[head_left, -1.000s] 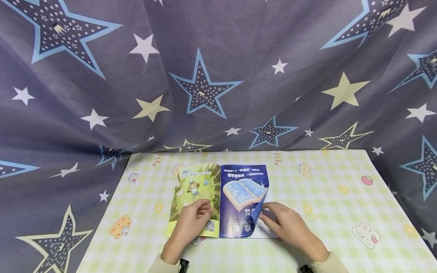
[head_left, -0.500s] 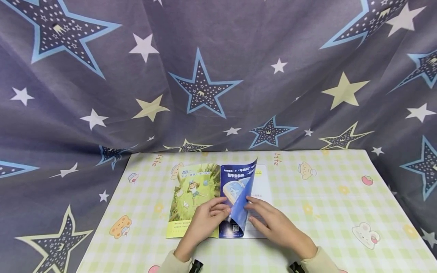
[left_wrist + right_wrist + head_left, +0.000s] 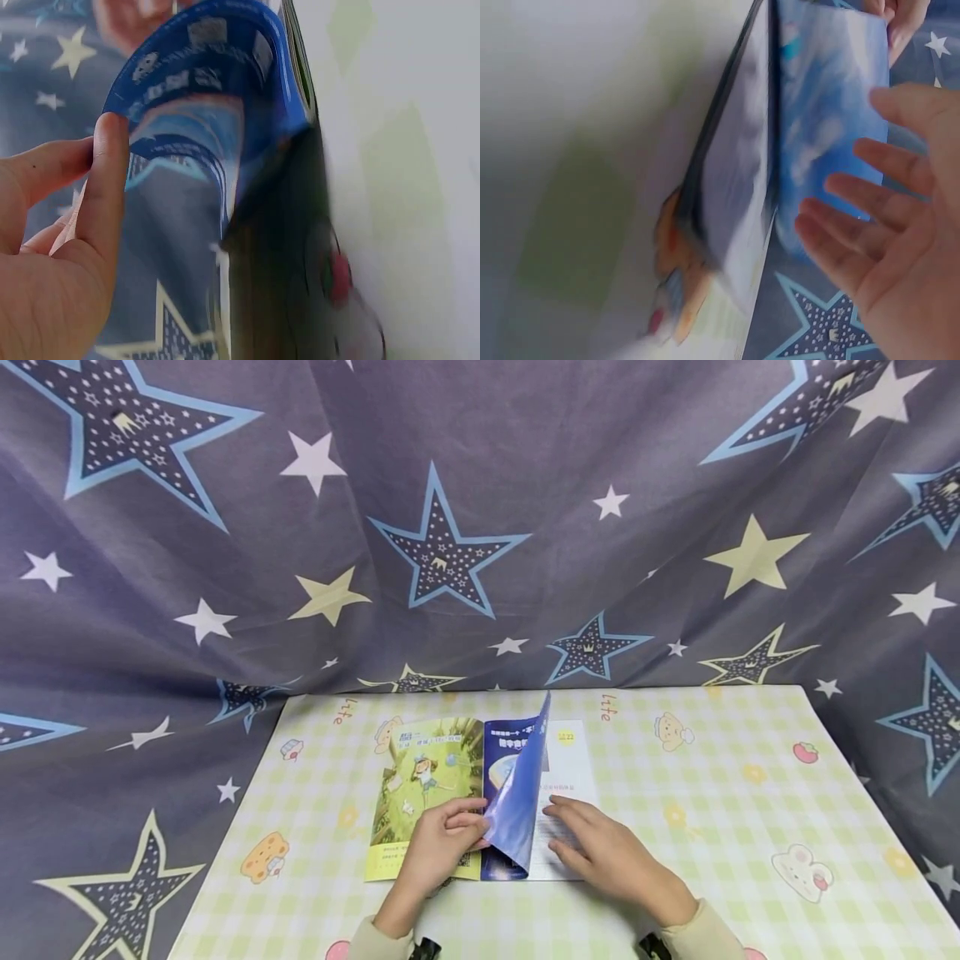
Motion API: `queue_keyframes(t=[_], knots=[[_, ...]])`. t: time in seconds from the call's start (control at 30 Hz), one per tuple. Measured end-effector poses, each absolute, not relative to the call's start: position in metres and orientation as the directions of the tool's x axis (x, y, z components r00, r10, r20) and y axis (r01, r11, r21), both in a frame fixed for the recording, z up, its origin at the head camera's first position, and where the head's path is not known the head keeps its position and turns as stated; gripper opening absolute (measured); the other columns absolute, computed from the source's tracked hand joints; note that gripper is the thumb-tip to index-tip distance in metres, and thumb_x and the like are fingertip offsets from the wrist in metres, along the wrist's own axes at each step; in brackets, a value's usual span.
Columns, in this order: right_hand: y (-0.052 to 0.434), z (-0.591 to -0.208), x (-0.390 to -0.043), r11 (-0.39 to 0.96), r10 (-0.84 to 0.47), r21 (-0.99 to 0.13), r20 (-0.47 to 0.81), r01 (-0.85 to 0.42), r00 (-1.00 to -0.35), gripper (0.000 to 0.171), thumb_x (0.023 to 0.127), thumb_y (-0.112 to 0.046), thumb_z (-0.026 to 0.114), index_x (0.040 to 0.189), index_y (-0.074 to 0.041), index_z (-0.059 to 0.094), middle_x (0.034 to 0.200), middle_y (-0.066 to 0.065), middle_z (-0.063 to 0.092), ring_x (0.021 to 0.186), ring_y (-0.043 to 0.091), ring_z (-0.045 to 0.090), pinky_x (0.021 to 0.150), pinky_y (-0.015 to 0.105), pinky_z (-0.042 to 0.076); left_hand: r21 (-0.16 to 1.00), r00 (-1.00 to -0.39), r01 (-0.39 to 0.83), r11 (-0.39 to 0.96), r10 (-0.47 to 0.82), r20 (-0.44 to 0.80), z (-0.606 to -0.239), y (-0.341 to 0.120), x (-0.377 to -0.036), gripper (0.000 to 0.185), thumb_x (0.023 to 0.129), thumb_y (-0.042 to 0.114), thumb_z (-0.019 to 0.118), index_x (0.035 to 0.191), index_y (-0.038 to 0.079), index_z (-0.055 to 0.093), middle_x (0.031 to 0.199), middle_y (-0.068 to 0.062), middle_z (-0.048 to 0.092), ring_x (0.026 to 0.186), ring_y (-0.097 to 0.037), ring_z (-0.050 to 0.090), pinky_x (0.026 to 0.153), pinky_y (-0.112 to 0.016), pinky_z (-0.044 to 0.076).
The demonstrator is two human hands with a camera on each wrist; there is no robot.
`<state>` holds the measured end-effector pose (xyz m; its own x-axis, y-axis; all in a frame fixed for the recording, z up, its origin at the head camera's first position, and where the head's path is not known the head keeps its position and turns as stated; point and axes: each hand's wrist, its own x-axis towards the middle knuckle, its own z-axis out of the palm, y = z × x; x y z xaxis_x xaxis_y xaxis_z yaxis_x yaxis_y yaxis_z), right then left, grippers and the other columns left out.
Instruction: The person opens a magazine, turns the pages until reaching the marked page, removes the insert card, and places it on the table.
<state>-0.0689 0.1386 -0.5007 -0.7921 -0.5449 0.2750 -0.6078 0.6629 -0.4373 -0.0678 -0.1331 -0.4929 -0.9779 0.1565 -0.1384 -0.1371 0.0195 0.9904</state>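
While the blue page stands near upright, we note the following.

Magazine [image 3: 480, 802]: it lies open near the middle of the desk [image 3: 720, 827], its lower edge close to the desk's near edge and its spine running away from us; lying flat, it lets a single leaf swing over the spine.

Blue page [image 3: 517, 802]: mid-turn and curled, its lower corner is lifted off the right side, with the white text page [image 3: 573, 760] exposed beneath.

Left hand [image 3: 438, 852]: we rest it on the green illustrated page [image 3: 427, 777], fingers curled, with the thumb and fingertips pinching the lower edge of the blue page. The left wrist view shows the thumb [image 3: 105, 187] pressed against the sheet's edge; this grip keeps the leaf standing.

Right hand [image 3: 607, 856]: fingers [image 3: 855, 202] are straight and spread, grasping nothing, palm down on the white text page just beside the blue page; we judge it pins the pages below.

Backdrop: star-print cloth [image 3: 480, 527] hangs behind the desk's far edge.
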Motion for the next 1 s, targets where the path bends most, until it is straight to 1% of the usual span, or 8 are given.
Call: queue_keyframes(t=[0.1, 0.27, 0.37, 0.47, 0.6, 0.73, 1.0], knots=[[0.145, -0.504, -0.068, 0.704, -0.549, -0.411, 0.203, -0.579, -0.811, 0.048, 0.093, -0.031, 0.072, 0.134, -0.008, 0.06, 0.141, 0.014, 0.055, 0.129, 0.03, 0.053, 0.105, 0.047, 0.046, 0.988, -0.983, -0.151, 0.001, 0.101, -0.151, -0.492, -0.148, -0.065, 0.036, 0.09, 0.0, 0.072, 0.124, -0.011, 0.062, 0.097, -0.022, 0.072, 0.082, -0.031, 0.073, 0.075, -0.034, 0.061], [0.156, -0.509, -0.067, 0.707, -0.585, -0.389, 0.147, -0.591, -0.797, 0.055, 0.088, -0.033, 0.077, 0.133, -0.008, 0.059, 0.141, 0.018, 0.053, 0.13, 0.037, 0.05, 0.106, 0.052, 0.044, 0.983, -0.984, -0.18, -0.033, -0.004, -0.18, -0.491, -0.178, -0.059, 0.032, 0.09, -0.002, 0.072, 0.121, -0.009, 0.065, 0.096, -0.022, 0.072, 0.078, -0.027, 0.073, 0.077, -0.035, 0.06], [0.16, -0.511, -0.066, 0.702, -0.603, -0.388, 0.121, -0.597, -0.788, 0.063, 0.083, -0.037, 0.081, 0.133, -0.008, 0.059, 0.142, 0.021, 0.051, 0.13, 0.041, 0.049, 0.106, 0.055, 0.042, 0.982, -0.981, -0.187, -0.009, -0.059, -0.187, -0.49, -0.196, -0.056, 0.03, 0.091, -0.003, 0.071, 0.12, -0.006, 0.066, 0.095, -0.021, 0.072, 0.078, -0.028, 0.073, 0.077, -0.035, 0.061], [0.163, -0.512, -0.065, 0.704, -0.614, -0.397, 0.076, -0.589, -0.785, 0.07, 0.079, -0.039, 0.084, 0.135, -0.006, 0.058, 0.144, 0.024, 0.048, 0.131, 0.045, 0.046, 0.107, 0.057, 0.041, 0.978, -0.973, -0.202, 0.048, -0.12, -0.195, -0.489, -0.212, -0.052, 0.03, 0.091, -0.003, 0.07, 0.121, -0.004, 0.067, 0.096, -0.019, 0.072, 0.078, -0.028, 0.073, 0.076, -0.033, 0.061], [0.164, -0.511, -0.063, 0.71, -0.621, -0.415, 0.011, -0.569, -0.784, 0.074, 0.079, -0.04, 0.084, 0.138, -0.005, 0.056, 0.148, 0.025, 0.044, 0.134, 0.048, 0.041, 0.108, 0.059, 0.038, 0.963, -0.953, -0.251, 0.1, -0.201, -0.228, -0.489, -0.228, -0.046, 0.031, 0.092, 0.0, 0.07, 0.123, 0.0, 0.067, 0.097, -0.016, 0.072, 0.08, -0.025, 0.073, 0.076, -0.031, 0.061], [0.164, -0.512, -0.064, 0.721, -0.62, -0.414, -0.028, -0.555, -0.784, 0.075, 0.08, -0.041, 0.083, 0.139, -0.005, 0.055, 0.15, 0.024, 0.041, 0.136, 0.048, 0.039, 0.108, 0.062, 0.037, 0.949, -0.93, -0.294, 0.112, -0.265, -0.256, -0.491, -0.239, -0.04, 0.032, 0.092, 0.003, 0.072, 0.124, 0.001, 0.067, 0.099, -0.015, 0.073, 0.083, -0.021, 0.073, 0.076, -0.031, 0.061], [0.166, -0.514, -0.063, 0.707, -0.628, -0.417, -0.001, -0.571, -0.778, 0.069, 0.082, -0.037, 0.082, 0.138, -0.005, 0.056, 0.149, 0.025, 0.042, 0.135, 0.048, 0.04, 0.107, 0.062, 0.038, 0.934, -0.907, -0.322, 0.157, -0.334, -0.256, -0.497, -0.255, -0.028, 0.034, 0.093, 0.004, 0.071, 0.125, -0.004, 0.065, 0.1, -0.015, 0.073, 0.081, -0.016, 0.073, 0.075, -0.028, 0.06]])
